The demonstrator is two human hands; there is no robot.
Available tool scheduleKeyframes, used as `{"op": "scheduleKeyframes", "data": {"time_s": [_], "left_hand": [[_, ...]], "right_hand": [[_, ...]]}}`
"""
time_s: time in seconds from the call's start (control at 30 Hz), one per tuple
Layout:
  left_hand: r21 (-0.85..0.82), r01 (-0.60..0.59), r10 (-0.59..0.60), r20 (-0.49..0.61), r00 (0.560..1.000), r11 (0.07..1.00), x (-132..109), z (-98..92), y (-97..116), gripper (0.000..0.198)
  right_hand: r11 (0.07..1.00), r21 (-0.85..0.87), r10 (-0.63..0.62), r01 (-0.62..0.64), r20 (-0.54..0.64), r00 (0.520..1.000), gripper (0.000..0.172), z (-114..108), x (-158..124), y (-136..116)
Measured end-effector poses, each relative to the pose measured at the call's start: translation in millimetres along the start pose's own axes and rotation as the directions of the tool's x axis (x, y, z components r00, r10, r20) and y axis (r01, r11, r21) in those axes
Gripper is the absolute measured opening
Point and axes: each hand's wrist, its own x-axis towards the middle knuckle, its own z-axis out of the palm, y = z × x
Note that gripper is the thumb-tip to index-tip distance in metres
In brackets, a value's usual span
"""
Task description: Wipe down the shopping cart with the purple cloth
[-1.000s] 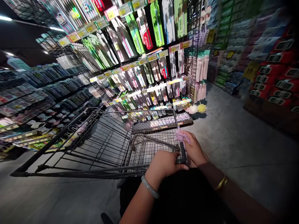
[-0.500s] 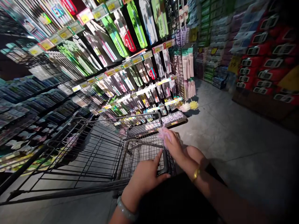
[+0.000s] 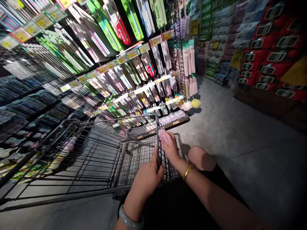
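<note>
My left hand [image 3: 146,177] is closed around the near end of the dark shopping cart handle [image 3: 157,124], with the index finger lying along the bar. Farther up that bar, my right hand [image 3: 170,147] is closed on a crumpled pale purple cloth-like piece [image 3: 162,137], pressing it against the handle. I cannot make out exactly what material it is. The black wire cart [image 3: 88,166] stretches away to the left of both hands. Through its wire mesh, grey floor shows.
A display rack [image 3: 105,67] of packaged toothbrushes and similar items stands beyond the cart. Red packs [image 3: 259,54] are stacked at the right. Yellow and white puffs [image 3: 195,103] hang low at the rack's corner. My bent knee [image 3: 202,158] is right of the handle.
The purple piece, loose and spread above my right hand before, is now bunched against the handle. My left hand has wrapped more closely around the bar. The view has shifted slightly.
</note>
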Motion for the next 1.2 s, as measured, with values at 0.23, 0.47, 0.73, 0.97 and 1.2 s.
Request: {"op": "scheduleKeyframes", "data": {"time_s": [0.23,0.47,0.73,0.97,1.2], "left_hand": [[0.031,-0.019,0.019,-0.008,1.000,0.999,-4,-0.9,-3,0.076],[0.011,-0.055,0.055,-0.012,0.998,0.998,-2,1.5,-5,0.074],[0.018,-0.059,0.060,-0.045,0.997,0.998,-6,-0.2,-6,0.075],[0.035,-0.069,0.071,-0.046,0.996,0.997,-4,-0.5,-5,0.076],[0.068,-0.053,0.056,-0.053,0.997,0.996,-2,-0.1,-7,0.075]], "right_hand": [[0.978,-0.050,0.204,-0.204,-0.005,0.979,0.031,2,-20,46],[0.986,-0.150,-0.074,0.076,0.022,0.997,0.034,7,8,24],[0.967,-0.021,0.256,-0.255,0.075,0.964,0.037,-1,-5,44],[0.983,-0.180,-0.004,0.016,0.067,0.998,0.035,7,17,33],[0.925,-0.200,0.351,-0.322,0.128,0.928,0.030,-6,-7,51]]}}
